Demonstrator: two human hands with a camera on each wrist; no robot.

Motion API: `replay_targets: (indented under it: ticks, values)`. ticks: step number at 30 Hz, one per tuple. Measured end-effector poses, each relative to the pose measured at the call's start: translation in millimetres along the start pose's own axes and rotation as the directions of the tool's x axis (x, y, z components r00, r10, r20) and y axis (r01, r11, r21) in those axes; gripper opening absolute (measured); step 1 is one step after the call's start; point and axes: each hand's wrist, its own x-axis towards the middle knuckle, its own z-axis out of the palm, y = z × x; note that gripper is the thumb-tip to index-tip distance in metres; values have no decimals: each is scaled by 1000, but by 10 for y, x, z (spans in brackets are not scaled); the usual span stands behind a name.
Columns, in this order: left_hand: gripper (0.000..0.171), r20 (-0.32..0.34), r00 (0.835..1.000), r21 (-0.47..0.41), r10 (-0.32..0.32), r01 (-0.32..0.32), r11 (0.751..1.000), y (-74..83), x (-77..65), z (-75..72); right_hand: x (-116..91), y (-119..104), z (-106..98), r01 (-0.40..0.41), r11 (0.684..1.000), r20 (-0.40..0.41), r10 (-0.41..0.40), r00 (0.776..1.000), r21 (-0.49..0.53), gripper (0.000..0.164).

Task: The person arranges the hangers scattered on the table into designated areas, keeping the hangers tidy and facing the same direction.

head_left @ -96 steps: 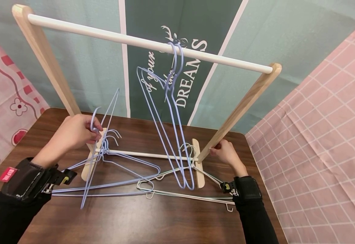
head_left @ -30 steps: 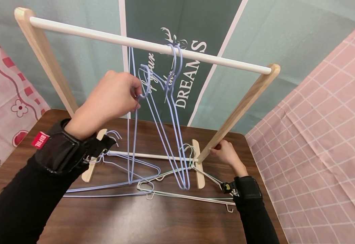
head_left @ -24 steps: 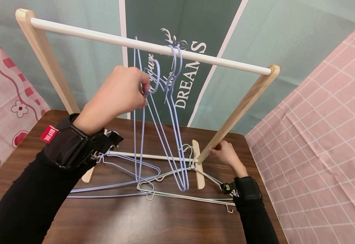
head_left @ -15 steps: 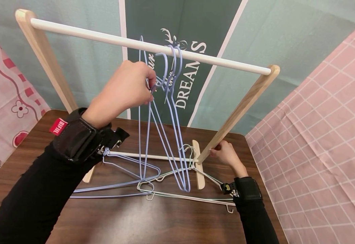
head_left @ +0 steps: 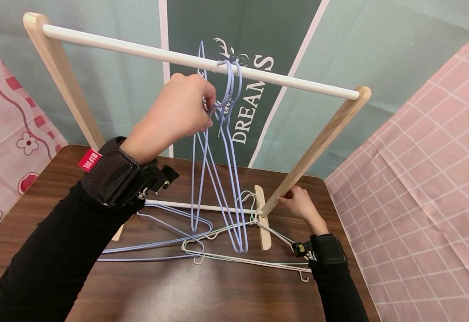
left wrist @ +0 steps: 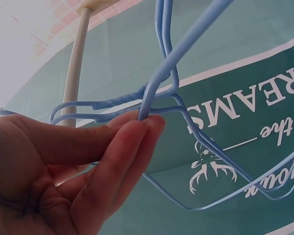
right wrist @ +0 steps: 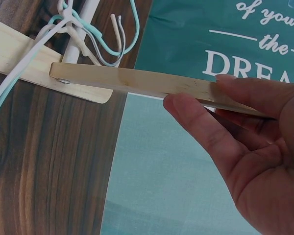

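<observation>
My left hand [head_left: 178,107] pinches a blue wire hanger [left wrist: 183,48] just below its hook. The hook lies across the white rail [head_left: 298,82], right beside two blue hangers [head_left: 240,80] hanging there. The held hanger's body dangles below the rail, tilted toward the backdrop. With fingers and thumb, my right hand [head_left: 298,205] grips the lower part of the rack's right wooden post [head_left: 316,147]. The right wrist view shows thumb and fingers on either side of that post [right wrist: 132,78].
Blue hangers [head_left: 149,258] lie at the left on the brown table, partly behind my left forearm. White and green hangers [head_left: 258,262] lie by the rack's right foot [head_left: 264,235]. The rack's left post [head_left: 65,85] stands behind my left wrist. Curtains surround the table.
My left hand has lifted the blue hanger from the left pile and carried it up and right, until its hook meets the rail. The right hand has stayed on the post.
</observation>
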Motion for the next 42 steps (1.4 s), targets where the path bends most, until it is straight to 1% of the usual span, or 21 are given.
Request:
replay_targets:
  ticks: [6,11,18,25,29,33,36,42]
  values:
    - [8,2,1000,-8,-29,29,1000,26,32,-13,2,-4,-4,7,1000,-7,-7,1000,-27,23]
    - [7,10,999,-17,-49,49,999,24,68,-8,4,-6,1,5,1000,-3,-5,1000,-11,23]
    - [7,16,997,-12,-71,71,997,-27,121,41,2,-5,4,4,1000,4,-4,1000,5,24]
    - [7,1,997,-23,-72,72,997,-81,146,87,-6,-1,-8,7,1000,3,-7,1000,5,24]
    - [8,15,996,-36,-90,90,995,-96,149,111,-5,2,-11,11,1000,1,-11,1000,2,24]
    - [7,29,994,-26,-108,108,994,-101,152,131,-2,5,-16,16,1000,-6,-16,1000,-5,22]
    - [7,31,994,-20,-109,110,994,-104,154,142,2,4,-22,15,1000,-12,-16,1000,-9,22]
    - [6,59,990,-53,-126,129,990,-86,147,144,2,-13,-19,10,1000,-1,-10,1000,-8,24]
